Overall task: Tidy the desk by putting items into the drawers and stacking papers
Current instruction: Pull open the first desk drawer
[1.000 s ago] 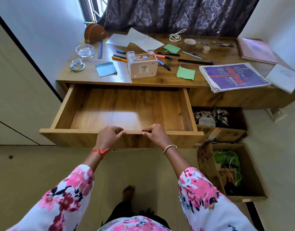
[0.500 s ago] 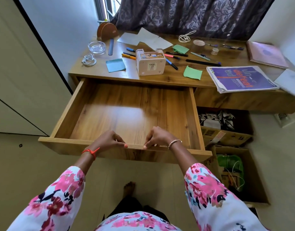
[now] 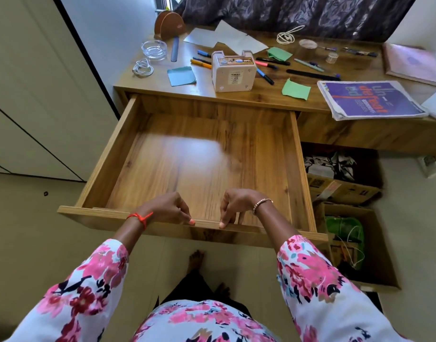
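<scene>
1. Head view: the step in hand looks to be the opening of the drawer (image 3: 101,214), which stands pulled well out from under the table (image 3: 162,88), its wooden floor catching a patch of window light.
2. Both hands sit side by side at the middle of the drawer's front edge. The left hand (image 3: 166,208) pinches that edge, thumb tip on top and fingers curled down the inner side. The right hand (image 3: 239,206) grips it the same way, just beside the left and not touching it.
3. Sorting proper has, by my judgement, not begun. The things to be stowed all lie on the table, well apart from the hands, across the whole depth of the drawer.
4. A white box (image 3: 233,72) stands near the table's front edge, with pens (image 3: 200,63) scattered on either side of it. A blue note (image 3: 181,75) lies to its left and a green note (image 3: 295,89) to its right (a second green one lies farther back). A coiled cable (image 3: 143,68) lies at the far left, near a glass dish (image 3: 154,49).
5. Loose papers (image 3: 224,37) lie at the back by the curtain, and a magazine (image 3: 369,99) lies at the right, near the front edge.
6. Next, as I judge it, both hands must let go of the drawer front. One then reaches forward over the open drawer for the nearest small things, likely the pens or the notes. The reach is long, so a lean forward seems needed.
</scene>
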A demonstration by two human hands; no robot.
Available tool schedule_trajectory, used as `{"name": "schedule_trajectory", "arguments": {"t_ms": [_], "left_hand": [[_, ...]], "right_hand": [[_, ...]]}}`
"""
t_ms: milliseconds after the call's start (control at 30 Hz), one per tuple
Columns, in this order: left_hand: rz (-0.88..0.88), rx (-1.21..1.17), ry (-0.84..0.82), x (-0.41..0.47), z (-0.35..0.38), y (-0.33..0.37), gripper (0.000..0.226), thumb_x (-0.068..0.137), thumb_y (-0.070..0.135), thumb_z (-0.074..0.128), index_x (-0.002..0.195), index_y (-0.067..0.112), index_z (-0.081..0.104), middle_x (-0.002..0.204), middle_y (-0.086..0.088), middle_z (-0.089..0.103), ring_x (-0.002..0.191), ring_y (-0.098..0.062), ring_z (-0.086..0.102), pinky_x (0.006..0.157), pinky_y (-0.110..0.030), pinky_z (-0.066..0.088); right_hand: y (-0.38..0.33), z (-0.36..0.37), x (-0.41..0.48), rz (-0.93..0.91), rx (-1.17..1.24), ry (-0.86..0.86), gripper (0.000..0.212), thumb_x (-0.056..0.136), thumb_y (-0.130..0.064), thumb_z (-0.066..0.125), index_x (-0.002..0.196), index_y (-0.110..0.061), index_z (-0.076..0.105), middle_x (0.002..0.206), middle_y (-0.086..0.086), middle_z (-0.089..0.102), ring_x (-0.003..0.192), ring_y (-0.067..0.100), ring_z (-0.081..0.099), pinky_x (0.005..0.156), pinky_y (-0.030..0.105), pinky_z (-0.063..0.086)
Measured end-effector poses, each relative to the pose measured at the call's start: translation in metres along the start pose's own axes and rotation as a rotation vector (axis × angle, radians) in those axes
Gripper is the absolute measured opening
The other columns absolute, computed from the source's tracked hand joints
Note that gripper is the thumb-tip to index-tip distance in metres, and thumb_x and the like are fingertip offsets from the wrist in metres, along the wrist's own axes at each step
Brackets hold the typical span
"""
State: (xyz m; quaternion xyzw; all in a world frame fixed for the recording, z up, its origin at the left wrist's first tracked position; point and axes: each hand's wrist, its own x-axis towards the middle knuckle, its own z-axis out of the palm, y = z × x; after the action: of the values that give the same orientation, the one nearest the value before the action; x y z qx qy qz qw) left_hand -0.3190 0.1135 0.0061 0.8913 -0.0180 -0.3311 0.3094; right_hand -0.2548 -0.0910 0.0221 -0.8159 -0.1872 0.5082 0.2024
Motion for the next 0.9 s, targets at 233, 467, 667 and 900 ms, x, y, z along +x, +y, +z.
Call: {"name": "schedule_trajectory", "arguments": {"t_ms": [233,467,667,900], "left_hand": [[-0.007,0.053,0.03,-0.004,-0.005,0.006,0.022,0.077,0.032,0.072,0.087,0.013,0.075,0.073,0.004,0.064,0.063,-0.003,0.053,0.053,-0.016,0.037],[0.033,0.088,0.023,-0.003,-0.005,0.003,0.022,0.078,0.034,0.07,0.082,0.013,0.074,0.074,0.0,0.065,0.067,-0.008,0.054,0.057,-0.021,0.038],[0.111,0.102,-0.062,0.002,-0.008,0.006,0.023,0.084,0.029,0.064,0.097,0.011,0.07,0.091,-0.001,0.067,0.08,-0.01,0.058,0.065,-0.017,0.044],[0.236,0.078,0.225,0.009,-0.008,0.02,0.041,0.086,0.033,0.061,0.12,0.01,0.055,0.125,-0.007,0.056,0.115,-0.02,0.051,0.091,-0.027,0.044]], "right_hand": [[-0.014,0.001,0.0,0.032,-0.028,0.014,0.011,0.072,-0.009,0.075,0.068,-0.009,0.065,0.071,0.003,0.064,0.082,0.023,0.063,0.069,0.035,0.056],[-0.009,0.005,-0.004,0.069,0.01,0.073,0.01,0.07,-0.013,0.077,0.069,-0.011,0.067,0.072,0.001,0.065,0.082,0.019,0.063,0.075,0.034,0.056],[-0.015,0.01,-0.007,0.096,-0.002,0.105,0.015,0.072,-0.012,0.075,0.064,-0.013,0.063,0.067,-0.001,0.062,0.071,0.012,0.058,0.068,0.029,0.053],[-0.018,0.016,-0.015,0.019,-0.072,0.213,0.015,0.085,-0.019,0.063,0.093,-0.008,0.068,0.091,0.007,0.068,0.084,0.017,0.061,0.073,0.027,0.051]]}}
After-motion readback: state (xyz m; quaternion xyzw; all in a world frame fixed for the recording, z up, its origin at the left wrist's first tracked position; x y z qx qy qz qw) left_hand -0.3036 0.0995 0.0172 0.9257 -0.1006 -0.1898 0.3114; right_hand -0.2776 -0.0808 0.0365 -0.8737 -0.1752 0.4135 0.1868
